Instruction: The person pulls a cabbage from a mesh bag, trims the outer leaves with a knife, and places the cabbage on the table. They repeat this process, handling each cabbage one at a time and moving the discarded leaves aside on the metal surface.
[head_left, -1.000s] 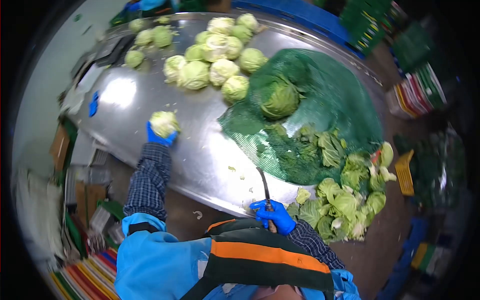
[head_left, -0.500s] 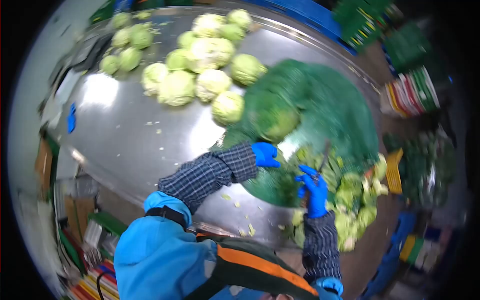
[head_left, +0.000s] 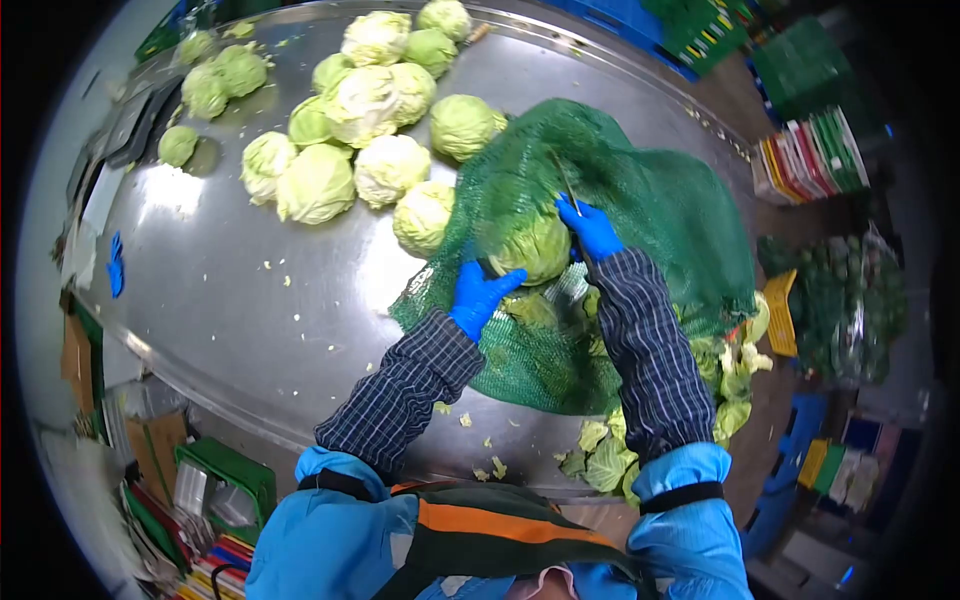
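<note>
Blue gloves (head_left: pixel 478 295), dark checked sleeves (head_left: pixel 410 385)

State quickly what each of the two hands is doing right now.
Left hand: open, fingers against the cabbage in the green net sack.
Right hand: closed on a knife.

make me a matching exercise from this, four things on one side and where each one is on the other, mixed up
1 left hand
2 right hand
3 green mesh sack
4 heap of pale cabbages

a far left part of the steel table
b spread over the table's right side
c near side of the cabbage at the sack
d far side of that cabbage, gripping a knife

Pairs: 1-c, 2-d, 3-b, 4-a
</note>
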